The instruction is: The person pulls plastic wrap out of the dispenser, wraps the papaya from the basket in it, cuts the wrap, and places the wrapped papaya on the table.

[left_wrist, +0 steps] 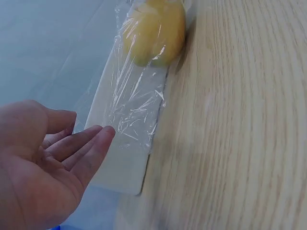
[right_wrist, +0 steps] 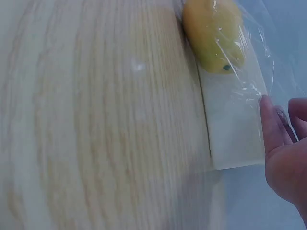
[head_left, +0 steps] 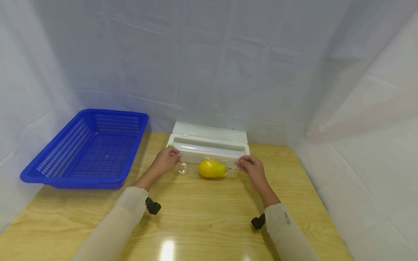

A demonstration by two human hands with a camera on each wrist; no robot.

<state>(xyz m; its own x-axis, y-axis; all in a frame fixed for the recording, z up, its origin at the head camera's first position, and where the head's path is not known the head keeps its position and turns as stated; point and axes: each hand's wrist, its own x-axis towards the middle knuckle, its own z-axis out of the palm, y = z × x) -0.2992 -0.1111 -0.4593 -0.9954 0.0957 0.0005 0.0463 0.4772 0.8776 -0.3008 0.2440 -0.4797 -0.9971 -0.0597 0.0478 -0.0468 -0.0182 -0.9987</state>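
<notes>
A yellow mango (head_left: 211,169) with a greenish end lies on the table against the front of an open white cling film box (head_left: 205,156). Inside the box is a roll of cling film (head_left: 209,149). Clear, wrinkled cling film (left_wrist: 136,103) comes over the box's front and covers the mango. At the box's left end, my left hand (head_left: 167,158) pinches the film between thumb and fingers. My right hand (head_left: 253,167) pinches it at the right end, its thumb and fingertips (right_wrist: 265,101) close to the box front.
A blue plastic basket (head_left: 130,152) with slotted sides stands on the left of the wooden table (head_left: 202,214). The box's white lid (head_left: 210,132) is tipped back toward the white cloth (head_left: 212,65) that hangs behind and at both sides.
</notes>
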